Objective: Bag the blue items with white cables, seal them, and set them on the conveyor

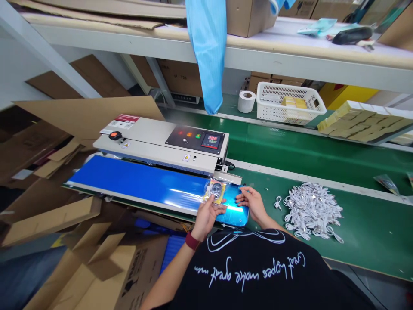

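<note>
My left hand (206,216) grips the lower edge of a clear plastic bag (214,189) between thumb and fingers. Inside the bag I see a yellow card and a dark, rounded item whose kind I cannot make out. The bag is over the right part of a blue conveyor belt (142,181), close to the feed end of a band sealing machine (155,137). My right hand (252,203) is at the belt's right end, its bent fingers apart with nothing visible in them.
White coiled cables (312,211) lie heaped on the green table (371,232) to the right. Behind stand a paper roll (247,102), a white basket (288,113) and stacked yellowish packs (361,120). A blue sleeve (209,56) hangs from the shelf. Cardboard boxes (97,275) crowd the left.
</note>
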Available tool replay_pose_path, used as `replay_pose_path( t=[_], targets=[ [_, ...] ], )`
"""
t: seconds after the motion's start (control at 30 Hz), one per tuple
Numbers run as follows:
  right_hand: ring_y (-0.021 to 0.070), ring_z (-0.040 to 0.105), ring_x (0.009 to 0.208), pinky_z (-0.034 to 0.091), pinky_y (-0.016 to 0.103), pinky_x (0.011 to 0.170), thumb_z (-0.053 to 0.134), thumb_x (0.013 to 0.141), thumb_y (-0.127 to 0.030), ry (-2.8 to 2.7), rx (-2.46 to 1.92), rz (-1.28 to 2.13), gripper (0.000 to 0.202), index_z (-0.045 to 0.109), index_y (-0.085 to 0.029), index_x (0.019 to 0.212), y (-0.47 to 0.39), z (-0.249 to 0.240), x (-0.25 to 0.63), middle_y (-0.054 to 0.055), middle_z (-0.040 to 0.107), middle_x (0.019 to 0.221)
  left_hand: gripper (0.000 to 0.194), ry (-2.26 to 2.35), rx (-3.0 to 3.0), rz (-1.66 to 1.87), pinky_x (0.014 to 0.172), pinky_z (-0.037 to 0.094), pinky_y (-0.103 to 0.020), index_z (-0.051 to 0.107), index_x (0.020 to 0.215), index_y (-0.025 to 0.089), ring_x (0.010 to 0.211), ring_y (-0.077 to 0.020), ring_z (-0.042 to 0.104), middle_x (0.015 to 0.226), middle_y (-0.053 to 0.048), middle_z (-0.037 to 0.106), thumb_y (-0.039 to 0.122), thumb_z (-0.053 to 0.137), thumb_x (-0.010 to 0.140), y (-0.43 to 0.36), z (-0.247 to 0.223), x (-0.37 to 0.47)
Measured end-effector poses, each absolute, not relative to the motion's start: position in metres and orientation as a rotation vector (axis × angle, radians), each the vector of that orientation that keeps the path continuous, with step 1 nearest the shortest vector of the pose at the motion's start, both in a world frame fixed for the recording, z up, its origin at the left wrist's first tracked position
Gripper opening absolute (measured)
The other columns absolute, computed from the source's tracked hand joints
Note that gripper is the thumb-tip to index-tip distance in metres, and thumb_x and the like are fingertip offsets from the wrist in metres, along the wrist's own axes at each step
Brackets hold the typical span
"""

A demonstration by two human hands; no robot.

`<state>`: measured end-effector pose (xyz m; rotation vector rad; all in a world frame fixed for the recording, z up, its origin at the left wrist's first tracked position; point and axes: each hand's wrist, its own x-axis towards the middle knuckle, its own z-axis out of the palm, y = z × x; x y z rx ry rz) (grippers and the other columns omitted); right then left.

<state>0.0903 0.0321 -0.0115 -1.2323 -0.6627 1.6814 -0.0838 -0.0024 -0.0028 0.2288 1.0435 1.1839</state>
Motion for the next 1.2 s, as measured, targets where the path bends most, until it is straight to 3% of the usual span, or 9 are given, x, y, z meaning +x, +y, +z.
replay_pose_path(
  t=[0.33, 0.97, 1.2],
  targets=[
    [0.0131, 0.062, 0.056, 0.049, 0.022, 0.049, 0.072, 0.068, -0.043, -0.739, -1.237, 1.672, 0.031, 0.063, -0.016, 0.082, 0.021, -0.003, 0.107, 0.002, 0.067, 0.065, 0.021, 1.129, 0.175, 1.326, 0.054, 0.055, -0.028, 0.054, 0.101, 0.008, 0.057, -0.0186, 0.067, 0.078, -0.015, 0.07, 0.024, 0.048, 0.09, 0.02, 0.0, -0.131],
    [0.0159, 0.064, 0.064, 0.052, 0.024, 0.056, 0.075, 0.066, -0.044, -0.688, -1.339, 1.579, 0.037, 0.066, -0.015, 0.086, 0.006, -0.018, 0.152, 0.007, 0.069, 0.073, 0.028, 1.476, 0.069, 1.485, 0.043, 0.051, -0.027, 0.055, 0.107, 0.006, 0.045, -0.0183, 0.061, 0.063, -0.012, 0.065, 0.024, 0.048, 0.087, 0.064, 0.015, -0.296],
    [0.0187, 0.065, 0.066, 0.053, 0.027, 0.057, 0.076, 0.066, -0.043, -0.685, -1.383, 1.527, 0.036, 0.067, -0.016, 0.087, 0.003, -0.024, 0.168, 0.008, 0.069, 0.075, 0.023, 1.597, 0.085, 1.585, 0.034, 0.041, -0.016, 0.052, 0.107, 0.011, 0.034, -0.0096, 0.052, 0.058, -0.004, 0.064, 0.024, 0.048, 0.088, 0.064, 0.026, -0.336]
  ],
)
